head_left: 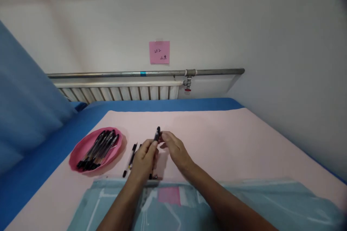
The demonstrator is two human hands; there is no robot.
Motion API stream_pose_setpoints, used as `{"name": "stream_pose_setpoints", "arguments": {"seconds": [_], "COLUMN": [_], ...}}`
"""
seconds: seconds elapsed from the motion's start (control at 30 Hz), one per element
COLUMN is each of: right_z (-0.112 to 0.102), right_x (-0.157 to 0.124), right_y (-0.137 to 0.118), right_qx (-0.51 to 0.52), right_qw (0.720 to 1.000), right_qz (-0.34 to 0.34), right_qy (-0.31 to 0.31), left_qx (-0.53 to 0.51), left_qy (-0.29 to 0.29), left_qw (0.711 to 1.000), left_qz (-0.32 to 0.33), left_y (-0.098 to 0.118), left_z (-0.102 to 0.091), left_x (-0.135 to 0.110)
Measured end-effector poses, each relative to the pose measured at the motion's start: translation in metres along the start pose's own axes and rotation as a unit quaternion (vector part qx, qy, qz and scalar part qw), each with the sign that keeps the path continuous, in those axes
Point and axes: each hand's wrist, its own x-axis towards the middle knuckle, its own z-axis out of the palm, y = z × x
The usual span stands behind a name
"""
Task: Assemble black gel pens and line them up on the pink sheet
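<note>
My left hand is closed round a black-capped pen, which stands tilted with its capped end up. Just right of that cap is my right hand, its fingers bent and a little apart with nothing visible in them; whether a fingertip touches the pen I cannot tell. On the pink surface left of my left hand lie a clear-barrelled pen and further pen parts, partly hidden by that hand. A small dark piece lies below my wrists.
A pink oval dish with several black pens stands at the left on the pink sheet. Clear bluish plastic covers the near edge. Behind are a radiator and a pipe; a blue curtain hangs left.
</note>
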Motion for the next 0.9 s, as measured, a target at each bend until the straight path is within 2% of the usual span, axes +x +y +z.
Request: {"name": "stream_pose_setpoints", "arguments": {"seconds": [0.07,0.13,0.27,0.9], "right_z": [0.006,0.011,0.016,0.015], "right_x": [-0.004,-0.007,-0.008,-0.008], "right_y": [-0.002,0.001,0.01,0.019], "right_qx": [0.057,0.068,0.033,-0.02], "right_qw": [0.998,0.996,0.993,0.99], "right_qz": [0.001,0.02,0.041,0.013], "right_qy": [0.021,0.057,0.103,0.139], "left_qx": [-0.108,-0.17,-0.221,-0.216], "left_qy": [-0.053,-0.062,-0.05,-0.056], "left_qw": [0.991,0.977,0.955,0.954], "left_qz": [-0.065,-0.114,-0.191,-0.201], "left_y": [-0.001,0.0,0.003,0.004], "left_z": [0.02,0.032,0.036,0.035], "left_x": [-0.007,-0.012,-0.014,-0.017]}}
